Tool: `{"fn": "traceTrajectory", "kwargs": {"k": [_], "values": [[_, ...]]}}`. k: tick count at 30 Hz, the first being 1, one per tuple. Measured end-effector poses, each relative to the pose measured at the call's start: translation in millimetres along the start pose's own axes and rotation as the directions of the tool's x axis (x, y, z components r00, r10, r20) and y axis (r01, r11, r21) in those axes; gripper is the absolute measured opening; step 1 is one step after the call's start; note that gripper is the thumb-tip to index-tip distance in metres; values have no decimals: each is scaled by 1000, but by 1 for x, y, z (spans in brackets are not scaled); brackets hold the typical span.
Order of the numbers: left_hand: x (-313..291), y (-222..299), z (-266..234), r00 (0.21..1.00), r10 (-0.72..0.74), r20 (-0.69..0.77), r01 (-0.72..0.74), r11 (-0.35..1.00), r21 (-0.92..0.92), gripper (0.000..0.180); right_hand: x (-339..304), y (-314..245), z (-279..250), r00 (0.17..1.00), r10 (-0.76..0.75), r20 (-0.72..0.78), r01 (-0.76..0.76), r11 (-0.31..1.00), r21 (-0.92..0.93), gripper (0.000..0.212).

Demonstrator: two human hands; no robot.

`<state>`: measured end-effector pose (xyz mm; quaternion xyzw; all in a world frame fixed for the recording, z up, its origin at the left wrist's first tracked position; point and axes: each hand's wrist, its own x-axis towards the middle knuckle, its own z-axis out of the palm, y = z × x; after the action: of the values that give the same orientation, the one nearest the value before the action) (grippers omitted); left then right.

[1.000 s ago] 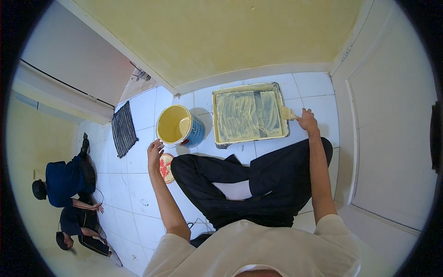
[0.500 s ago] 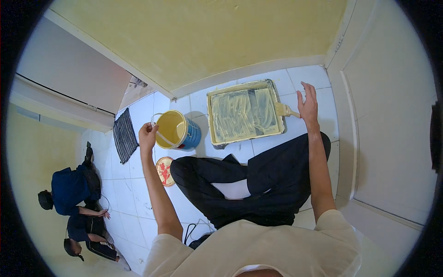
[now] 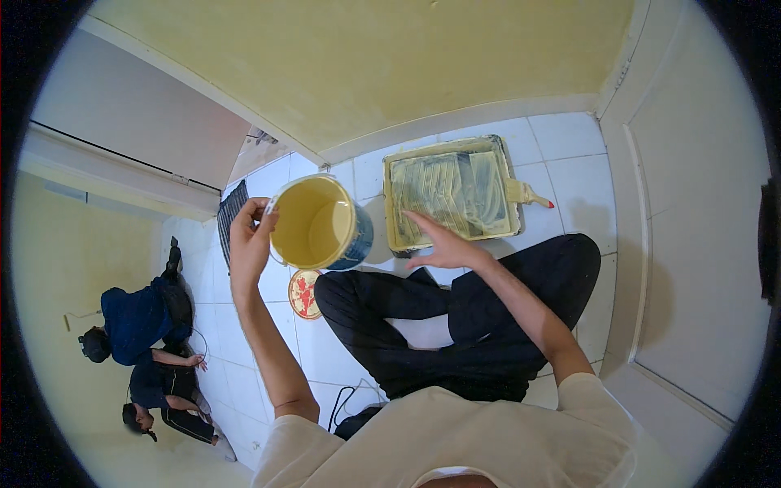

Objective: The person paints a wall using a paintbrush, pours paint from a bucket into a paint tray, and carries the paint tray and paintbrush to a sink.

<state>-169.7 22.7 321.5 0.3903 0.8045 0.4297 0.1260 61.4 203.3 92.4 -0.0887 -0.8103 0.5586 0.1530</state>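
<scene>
My left hand (image 3: 253, 237) grips the white wire handle (image 3: 272, 211) of a yellow paint bucket (image 3: 313, 215) with a blue outer side. Its mouth faces me, and a little pale yellow paint shows inside. My right hand (image 3: 442, 244) is open, its fingers spread between the bucket and the near left part of a paint tray (image 3: 392, 195). The ridged tray is coated in streaky yellow paint. Against the tray's right edge lies a paintbrush (image 3: 529, 193) with a red-tipped handle.
A round lid (image 3: 304, 294) with red marks lies by my left knee. Beyond the bucket is a dark striped mat (image 3: 233, 213). Two people (image 3: 142, 324) are down on the tiled floor at the left. A yellow wall (image 3: 382, 73) stands ahead, a pale door (image 3: 700, 203) at right.
My right hand has swung left from beside the brush to the tray's near left side. The bucket looks larger and closer, lifted by my left hand. The view has shifted slightly.
</scene>
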Motion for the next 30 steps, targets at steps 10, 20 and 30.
{"fn": "traceTrajectory", "kwargs": {"k": [10, 20, 30], "values": [[-10, 113, 96, 774, 327, 543, -502, 838, 212, 24, -9, 50, 43, 999, 23, -40, 0, 866, 500, 141], [56, 149, 150, 782, 346, 518, -407, 913, 5, 23, -19, 81, 19, 982, 43, -186, 143, 478, 866, 107], [38, 175, 170, 696, 370, 616, -541, 834, 110, 21, -8, 51, 25, 951, 310, 13, 105, -360, 927, 73]]}}
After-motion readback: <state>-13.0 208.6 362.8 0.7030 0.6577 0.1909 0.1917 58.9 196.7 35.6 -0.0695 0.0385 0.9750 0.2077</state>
